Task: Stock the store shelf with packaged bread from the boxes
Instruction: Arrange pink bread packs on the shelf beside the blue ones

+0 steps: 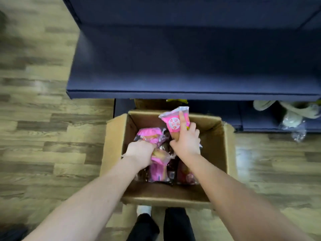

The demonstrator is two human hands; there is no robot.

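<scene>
An open cardboard box [215,150] stands on the floor in front of me with several pink packaged breads inside. My right hand [186,142] grips one pink bread pack [172,121] and holds it up above the box's far side. My left hand [140,152] reaches into the box and closes its fingers round another pink bread pack [159,164]. A further pink pack [149,134] lies just beyond my left hand. The dark blue shelf [173,70] spreads out behind the box with nothing on its top board.
Below the shelf board, a second brown box [149,103] shows partly. Crumpled plastic and pale wrapping [293,117] lie on the lower shelf at the right. Wood-pattern floor surrounds the box. My legs and feet stand right behind the box's near edge.
</scene>
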